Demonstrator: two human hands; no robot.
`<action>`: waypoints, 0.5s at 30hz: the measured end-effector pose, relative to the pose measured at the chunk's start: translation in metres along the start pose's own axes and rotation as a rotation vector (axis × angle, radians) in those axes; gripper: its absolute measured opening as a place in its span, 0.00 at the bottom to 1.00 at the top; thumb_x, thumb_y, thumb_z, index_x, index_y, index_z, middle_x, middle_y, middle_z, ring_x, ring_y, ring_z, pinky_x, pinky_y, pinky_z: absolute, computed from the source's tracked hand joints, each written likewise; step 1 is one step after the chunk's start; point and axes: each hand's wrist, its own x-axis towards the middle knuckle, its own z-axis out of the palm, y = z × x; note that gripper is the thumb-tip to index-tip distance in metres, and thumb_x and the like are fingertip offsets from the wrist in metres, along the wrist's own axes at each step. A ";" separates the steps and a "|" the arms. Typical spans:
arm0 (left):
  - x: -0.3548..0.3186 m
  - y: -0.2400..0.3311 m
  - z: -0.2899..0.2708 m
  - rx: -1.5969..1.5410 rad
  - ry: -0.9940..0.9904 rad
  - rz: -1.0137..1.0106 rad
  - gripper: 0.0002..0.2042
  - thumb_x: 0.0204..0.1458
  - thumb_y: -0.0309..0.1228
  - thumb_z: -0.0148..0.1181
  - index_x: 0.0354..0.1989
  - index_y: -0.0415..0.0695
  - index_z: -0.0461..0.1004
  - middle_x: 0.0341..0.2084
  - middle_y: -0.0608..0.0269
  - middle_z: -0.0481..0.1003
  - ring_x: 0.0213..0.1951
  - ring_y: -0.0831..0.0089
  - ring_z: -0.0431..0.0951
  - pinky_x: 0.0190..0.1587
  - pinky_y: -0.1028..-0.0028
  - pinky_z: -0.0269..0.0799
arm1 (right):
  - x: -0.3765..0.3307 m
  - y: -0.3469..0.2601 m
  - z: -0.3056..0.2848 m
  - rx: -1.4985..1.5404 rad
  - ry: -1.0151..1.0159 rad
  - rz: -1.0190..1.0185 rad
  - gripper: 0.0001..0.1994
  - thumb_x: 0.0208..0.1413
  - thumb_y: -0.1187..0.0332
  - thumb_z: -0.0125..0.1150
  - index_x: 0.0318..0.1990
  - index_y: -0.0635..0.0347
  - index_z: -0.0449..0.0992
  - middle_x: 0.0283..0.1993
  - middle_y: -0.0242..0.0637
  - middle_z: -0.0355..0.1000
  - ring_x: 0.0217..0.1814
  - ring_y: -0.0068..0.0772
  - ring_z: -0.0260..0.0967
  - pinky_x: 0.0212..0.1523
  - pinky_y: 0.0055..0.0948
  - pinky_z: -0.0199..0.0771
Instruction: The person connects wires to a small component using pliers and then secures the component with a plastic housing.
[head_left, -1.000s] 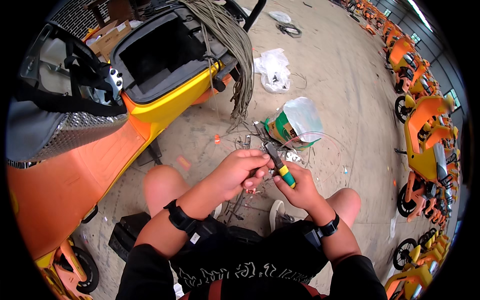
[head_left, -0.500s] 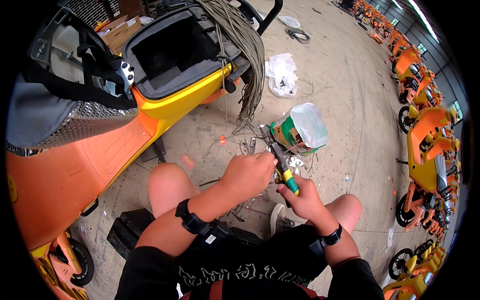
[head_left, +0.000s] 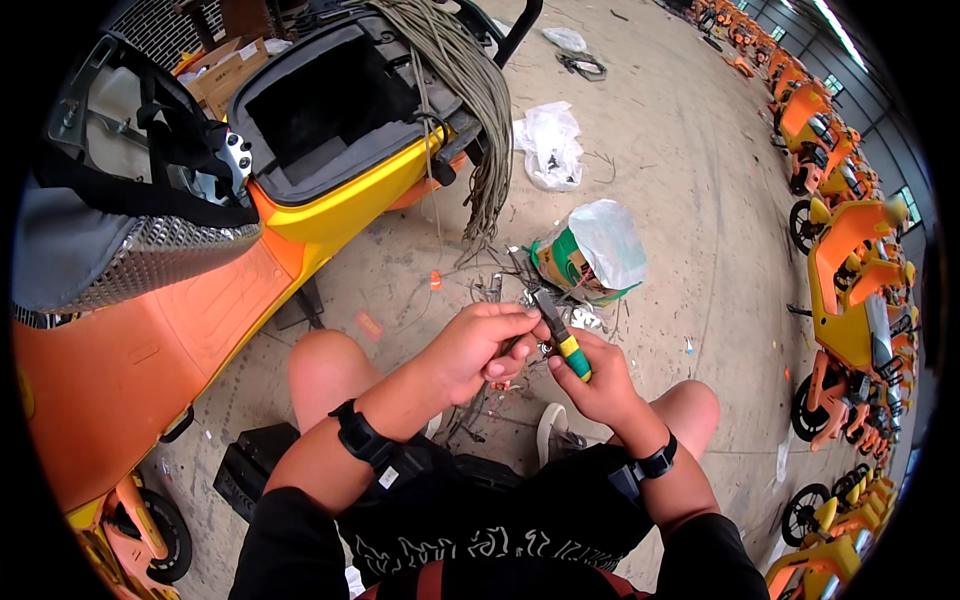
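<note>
My right hand [head_left: 600, 385] is closed around a pair of pliers [head_left: 566, 340] with green and yellow grips. Their dark metal jaws point up and away from me. Close to the jaws, my left hand [head_left: 480, 348] has thumb and forefinger pinched together, the other fingers curled. A thin dark strand seems to show between those fingers, too small to name. Beyond both hands, dark wire scraps [head_left: 490, 290] lie scattered on the floor. A green and tan bucket [head_left: 565, 262] with a clear plastic sheet over it stands just past the pliers.
At my left stands an orange and yellow scooter [head_left: 160, 330] with its seat compartment exposed. A thick bundle of grey cables [head_left: 470, 110] hangs over its rear. A white plastic bag [head_left: 552, 150] lies farther off. Parked scooters [head_left: 845, 280] line the right side.
My left hand has turned so its curled fingers show, and it has shifted slightly left and down. The pliers remain in my right hand. The view has shifted a little.
</note>
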 end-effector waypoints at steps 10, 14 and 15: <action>0.008 -0.023 0.002 1.527 0.460 0.900 0.06 0.61 0.32 0.59 0.39 0.44 0.74 0.30 0.58 0.78 0.26 0.56 0.79 0.27 0.61 0.75 | -0.008 -0.025 -0.001 0.169 -0.077 0.435 0.10 0.61 0.69 0.64 0.42 0.70 0.80 0.36 0.47 0.76 0.33 0.45 0.74 0.38 0.38 0.74; 0.012 -0.026 0.003 1.596 0.449 0.922 0.06 0.62 0.32 0.58 0.38 0.43 0.74 0.26 0.58 0.77 0.24 0.55 0.78 0.26 0.61 0.74 | -0.014 -0.019 0.000 0.157 -0.078 0.375 0.11 0.63 0.66 0.64 0.48 0.63 0.81 0.28 0.31 0.75 0.29 0.18 0.68 0.33 0.26 0.70; 0.012 -0.027 0.003 1.594 0.441 0.907 0.06 0.62 0.32 0.57 0.37 0.43 0.74 0.25 0.58 0.76 0.24 0.55 0.78 0.26 0.61 0.74 | -0.015 -0.020 -0.002 0.152 -0.085 0.387 0.10 0.63 0.67 0.64 0.46 0.65 0.80 0.31 0.36 0.75 0.31 0.27 0.70 0.35 0.29 0.71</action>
